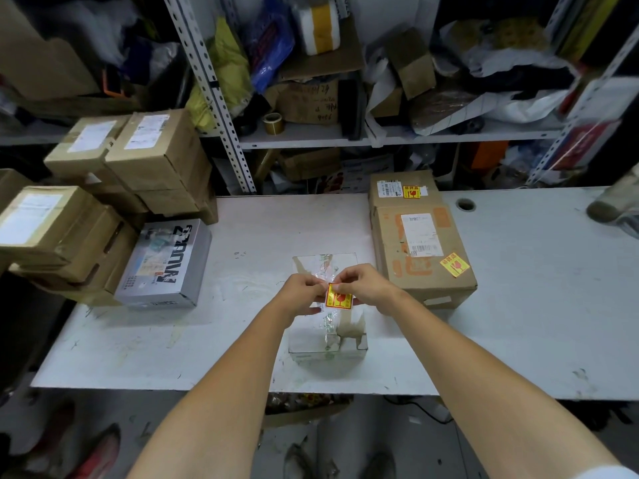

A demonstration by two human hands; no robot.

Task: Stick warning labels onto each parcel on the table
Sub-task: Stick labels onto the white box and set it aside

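A white parcel (326, 335) wrapped in clear tape lies at the middle of the white table (518, 323). Just above it both hands meet on a yellow-and-red warning label (339, 299). My left hand (302, 293) pinches the label's left edge. My right hand (366, 285) pinches its top right corner. To the right sits a large brown parcel (423, 254) bearing a warning label (454, 265), and behind it a smaller brown parcel (404, 190) with its own label (411, 191). A grey printed parcel (166, 264) lies on the left.
Several brown cartons (103, 188) are stacked at the table's left end. Metal shelving (311, 136) crammed with boxes, bags and a tape roll (273, 122) stands behind the table. A cable hole (465, 204) opens at the back right. Shoes show on the floor below.
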